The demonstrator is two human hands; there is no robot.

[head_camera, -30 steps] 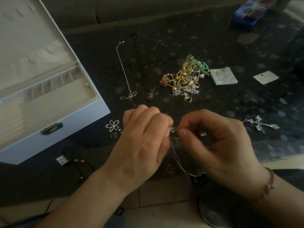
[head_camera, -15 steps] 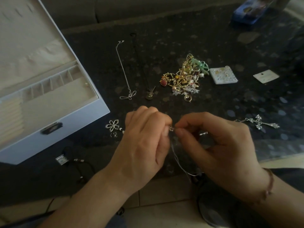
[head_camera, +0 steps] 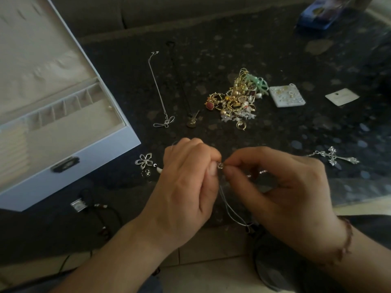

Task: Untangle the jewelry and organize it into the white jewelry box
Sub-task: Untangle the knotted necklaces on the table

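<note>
jewelry under handling: a thin silver chain [head_camera: 229, 210], pinched at its small clasp between both hands above the near edge of the dark table [head_camera: 296, 132], its strands hanging down in a loop between the wrists. left hand [head_camera: 186, 187]: fingers curled, thumb and fingertips pinching the clasp end. right hand [head_camera: 283, 193]: fingers curled, thumb and forefinger pinching the same point from the other side; a bracelet [head_camera: 347, 235] on its wrist. near left on the table: a small square pendant [head_camera: 78, 205] on a dark cord. just left of the left hand: a silver flower pendant [head_camera: 144, 160]. right of the right hand, apart from it: a silver cross pendant [head_camera: 336, 158]. far left: the white jewelry box [head_camera: 88, 166], lid open, cream compartments showing. beyond the hands: a silver necklace [head_camera: 158, 89] laid straight, a dark cord necklace [head_camera: 182, 85] beside it, then a tangled pile of gold jewelry [head_camera: 237, 98]. right of the pile: a white earring card [head_camera: 287, 96] and a white tag [head_camera: 341, 97]. far right corner: a blue box [head_camera: 321, 13], blurred.
</note>
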